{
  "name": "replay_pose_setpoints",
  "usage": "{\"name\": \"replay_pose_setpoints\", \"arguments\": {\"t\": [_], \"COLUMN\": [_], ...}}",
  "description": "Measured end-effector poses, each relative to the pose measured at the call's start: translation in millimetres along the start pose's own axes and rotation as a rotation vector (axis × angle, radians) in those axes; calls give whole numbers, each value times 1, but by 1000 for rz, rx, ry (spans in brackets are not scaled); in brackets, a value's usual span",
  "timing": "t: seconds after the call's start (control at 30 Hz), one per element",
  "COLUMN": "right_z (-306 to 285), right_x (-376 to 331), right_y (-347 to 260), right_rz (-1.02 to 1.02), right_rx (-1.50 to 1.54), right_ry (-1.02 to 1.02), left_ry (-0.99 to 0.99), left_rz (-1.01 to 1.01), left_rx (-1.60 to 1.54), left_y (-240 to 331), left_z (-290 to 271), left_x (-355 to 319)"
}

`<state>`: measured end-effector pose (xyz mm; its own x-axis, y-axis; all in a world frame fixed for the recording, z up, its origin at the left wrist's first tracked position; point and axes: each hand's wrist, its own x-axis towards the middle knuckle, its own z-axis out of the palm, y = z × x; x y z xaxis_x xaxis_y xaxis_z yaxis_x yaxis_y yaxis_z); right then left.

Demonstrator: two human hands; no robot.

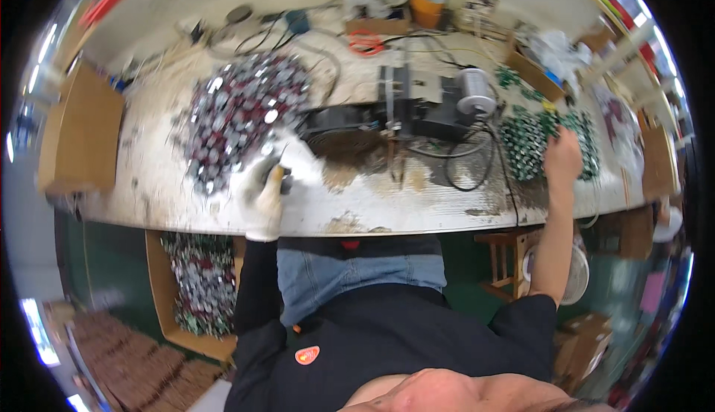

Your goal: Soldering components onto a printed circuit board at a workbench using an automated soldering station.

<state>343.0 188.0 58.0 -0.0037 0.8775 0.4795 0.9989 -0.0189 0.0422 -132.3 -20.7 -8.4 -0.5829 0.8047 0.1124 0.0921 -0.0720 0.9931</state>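
My left hand, in a pale work glove, is at the table's near edge beside a heap of small shiny silver and dark red pieces. Its fingers are curled around a small dark object, blurred by motion, whose kind I cannot make out. My bare right hand reaches to a heap of small green and silver pieces at the right. Its fingers are bent together at the pieces, and what lies between the fingertips is too small to tell. A black bench machine with a pale spool stands between the hands.
A cardboard box stands at the table's left end. Loose cables loop beside the machine. An orange tub sits at the back. Below the table, an open carton holds more shiny pieces; a stool is at the right.
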Motion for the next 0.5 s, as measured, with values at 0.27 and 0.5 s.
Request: {"name": "replay_pose_setpoints", "arguments": {"t": [0.27, 0.5], "right_z": [-52, -19], "right_x": [-88, -136], "right_y": [-56, -121], "right_rz": [15, -155], "right_rx": [1167, 1039], "right_ry": [-60, -615], "left_ry": [-63, -212], "left_rz": [-204, -326], "left_rx": [-63, -26], "left_y": [13, 18], "left_z": [17, 43], "left_x": [-36, -55]}}
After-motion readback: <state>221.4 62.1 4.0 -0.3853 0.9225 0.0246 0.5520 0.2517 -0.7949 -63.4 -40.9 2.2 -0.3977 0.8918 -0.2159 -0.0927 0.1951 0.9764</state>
